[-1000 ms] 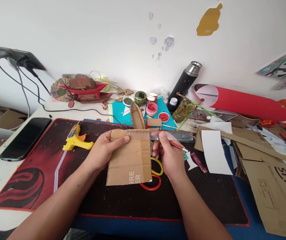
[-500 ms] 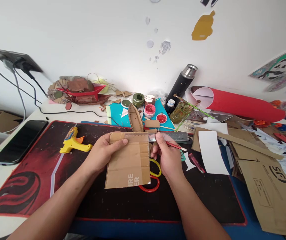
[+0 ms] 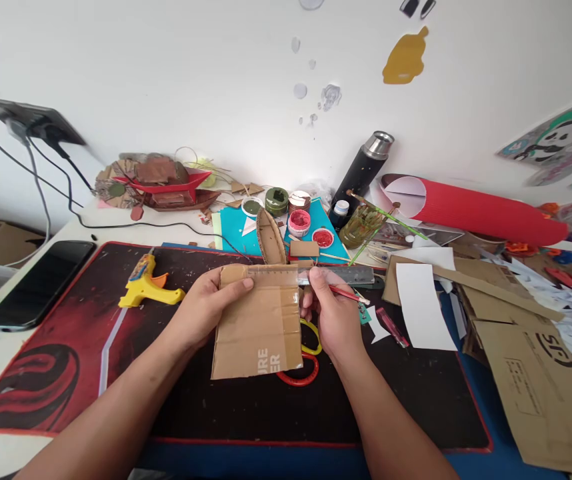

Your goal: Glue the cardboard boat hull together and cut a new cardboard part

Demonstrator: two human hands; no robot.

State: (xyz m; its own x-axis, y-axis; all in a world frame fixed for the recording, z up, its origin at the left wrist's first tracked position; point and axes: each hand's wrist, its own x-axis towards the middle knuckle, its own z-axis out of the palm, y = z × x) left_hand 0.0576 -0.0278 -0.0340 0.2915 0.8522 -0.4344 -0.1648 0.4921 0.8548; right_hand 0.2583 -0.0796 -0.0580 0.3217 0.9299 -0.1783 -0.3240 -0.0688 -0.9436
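My left hand [image 3: 205,308] grips the left edge of a brown cardboard piece [image 3: 261,327], thumb on top near its upper edge. A clear ruler [image 3: 316,275] lies across the top of the cardboard and reaches out to the right. My right hand [image 3: 331,313] pinches the ruler with its fingertips and also holds a red pencil [image 3: 349,294] that points right. Under the cardboard lie scissors with yellow and red handles [image 3: 306,363]. A small cardboard boat hull [image 3: 271,239] stands just behind the cardboard.
A yellow glue gun [image 3: 147,283] lies on the black and red mat [image 3: 56,360]. A phone [image 3: 41,283] rests at the left. Paint jars [image 3: 300,220], a black flask [image 3: 363,173], a red paper roll [image 3: 476,210] and loose cardboard sheets [image 3: 536,380] crowd the back and right.
The view has shifted slightly. The ruler has slid left along the cardboard's top edge. Both hands keep their grips.
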